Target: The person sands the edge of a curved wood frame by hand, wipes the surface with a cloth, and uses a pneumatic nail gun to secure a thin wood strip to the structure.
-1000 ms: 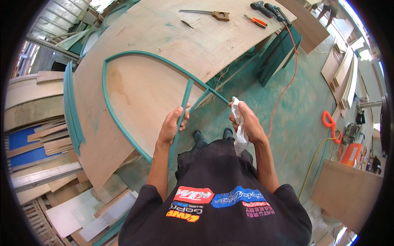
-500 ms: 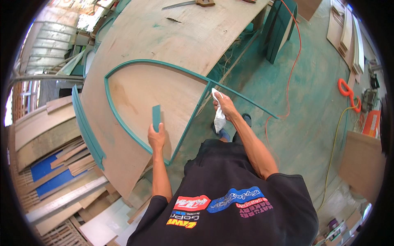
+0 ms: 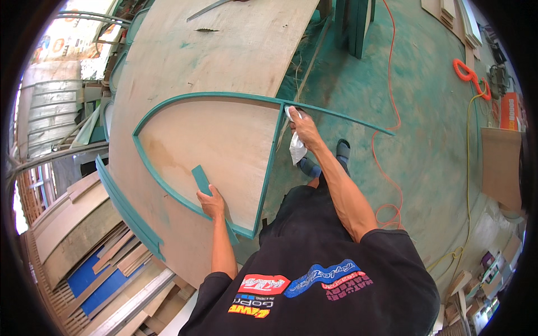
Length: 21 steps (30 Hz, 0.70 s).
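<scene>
Teal-painted framing lies on a large plywood surface (image 3: 224,50): a curved teal frame (image 3: 147,115) arcs over the board, and a straight teal upright (image 3: 270,168) runs from its top rail down to the lower corner. The left hand (image 3: 212,203) grips a short flat teal strip (image 3: 202,180), fingers wrapped shut around its lower end, so the strip stands up from the fist and leans over the curved rail, just inside the arc. The right hand (image 3: 304,127) reaches forward to the joint where the upright meets the top rail; its fingers are clamped on a crumpled white cloth (image 3: 296,147), which hangs down below the palm while the fingertips press at the joint. A thin teal rail (image 3: 358,120) carries on from that joint past the edge of the board, out over the green floor (image 3: 426,112). An orange cable (image 3: 392,84) snakes across the floor. Stacked offcuts of board (image 3: 84,235) lie to the left, below a loose curved teal piece (image 3: 126,210) leaning at the plywood's edge. A handsaw (image 3: 210,8) rests at the far end of the plywood.
</scene>
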Available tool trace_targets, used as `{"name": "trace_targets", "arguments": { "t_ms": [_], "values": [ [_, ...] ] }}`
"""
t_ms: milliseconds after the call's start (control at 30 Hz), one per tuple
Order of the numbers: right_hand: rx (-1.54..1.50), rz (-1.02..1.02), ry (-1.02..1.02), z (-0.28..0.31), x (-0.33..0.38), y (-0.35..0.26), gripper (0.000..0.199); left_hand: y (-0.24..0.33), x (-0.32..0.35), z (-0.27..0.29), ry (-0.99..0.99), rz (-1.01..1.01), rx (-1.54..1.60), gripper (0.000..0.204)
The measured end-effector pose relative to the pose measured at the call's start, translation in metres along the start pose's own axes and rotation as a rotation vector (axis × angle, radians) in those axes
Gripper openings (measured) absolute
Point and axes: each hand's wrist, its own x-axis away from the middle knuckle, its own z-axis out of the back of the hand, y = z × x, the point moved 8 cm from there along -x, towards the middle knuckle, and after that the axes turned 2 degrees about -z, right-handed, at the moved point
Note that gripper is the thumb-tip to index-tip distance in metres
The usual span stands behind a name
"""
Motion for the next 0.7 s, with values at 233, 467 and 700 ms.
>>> {"name": "trace_targets", "arguments": {
  "t_ms": [233,467,700],
  "values": [
    [0.093,0.073,0.053,-0.002,0.002,-0.013,0.051,-0.002,-0.003,-0.001,-0.023,-0.014,-0.015,0.066],
    [0.093,0.077,0.060,-0.002,0.002,-0.011,0.048,0.001,-0.002,-0.002,-0.055,0.013,-0.048,0.065],
    [-0.008,0.083,0.085,-0.006,0.016,0.000,0.045,0.002,-0.004,-0.003,-0.055,0.005,-0.060,0.065]
  ]
}}
